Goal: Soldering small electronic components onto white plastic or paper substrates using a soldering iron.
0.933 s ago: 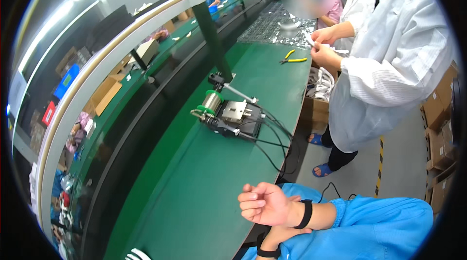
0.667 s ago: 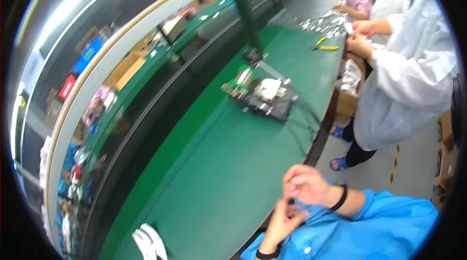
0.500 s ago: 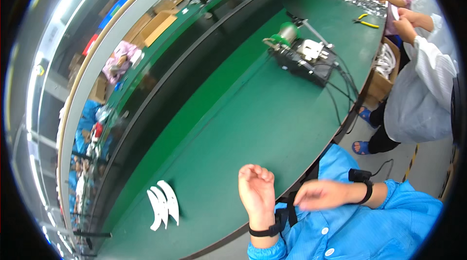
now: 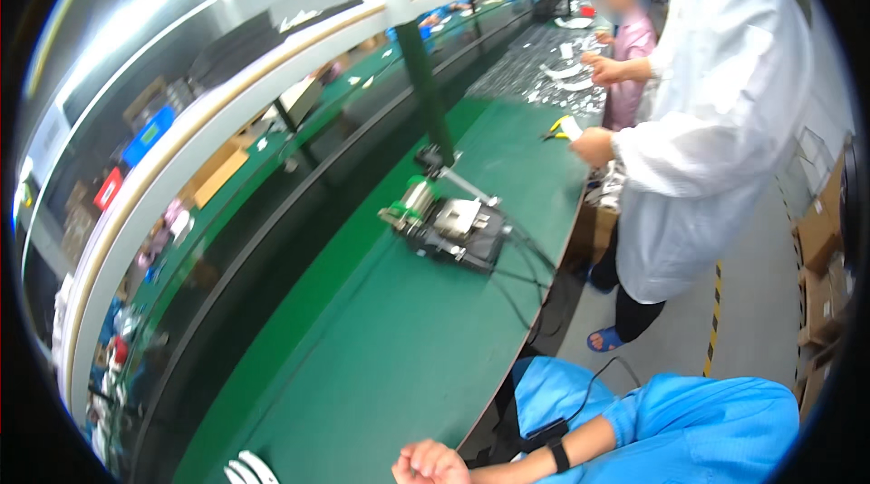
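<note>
at the near edge of the green bench: one hand, fingers curled, holding nothing visible; which hand, cannot tell. far: small black machine, untouched.

Brown cartons stacked far right, by floor

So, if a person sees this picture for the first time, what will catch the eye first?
Probably the long green workbench, which runs from the near edge far up the picture. At its middle sits a small dark machine with a metal cylinder and black cables trailing to the bench edge. On the right a co-worker in a white coat stands at the bench, while the wearer's own closed hand rests at the bottom edge.
</note>
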The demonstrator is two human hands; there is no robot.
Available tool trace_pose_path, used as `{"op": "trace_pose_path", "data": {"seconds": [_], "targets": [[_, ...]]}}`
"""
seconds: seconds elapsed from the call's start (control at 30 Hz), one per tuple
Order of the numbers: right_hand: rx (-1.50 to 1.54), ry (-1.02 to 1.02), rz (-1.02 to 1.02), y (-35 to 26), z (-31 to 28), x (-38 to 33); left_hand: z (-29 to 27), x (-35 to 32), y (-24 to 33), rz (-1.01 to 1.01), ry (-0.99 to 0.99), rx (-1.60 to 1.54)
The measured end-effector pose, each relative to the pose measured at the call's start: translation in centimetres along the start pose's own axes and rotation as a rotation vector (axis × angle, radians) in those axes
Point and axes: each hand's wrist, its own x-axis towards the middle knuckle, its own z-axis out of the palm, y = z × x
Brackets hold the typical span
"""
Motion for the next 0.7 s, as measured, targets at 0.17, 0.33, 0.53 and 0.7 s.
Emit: {"op": "trace_pose_path", "data": {"seconds": [0.17, 0.33, 0.53, 0.7], "targets": [[-0.231, -0.047, -0.047, 1.6, -1.7, 0.1, 0.6, -0.9, -1.5, -0.157, 0.009, 0.009], [-0.484, -0.228, -0.031, 4.1, -3.1, 0.4, 0.5, -0.2, -0.5, 0.025, 0.075, 0.272], [-0.492, -0.010, -0.061, -5.7, -3.1, -2.2, -0.5, -0.2, 0.7, 0.179, 0.176, 0.620], [-0.365, 0.062, 0.067, -7.2, -6.9, -3.0, -1.8, 0.4, 2.5, 0.667, 0.310, 1.481]]}}
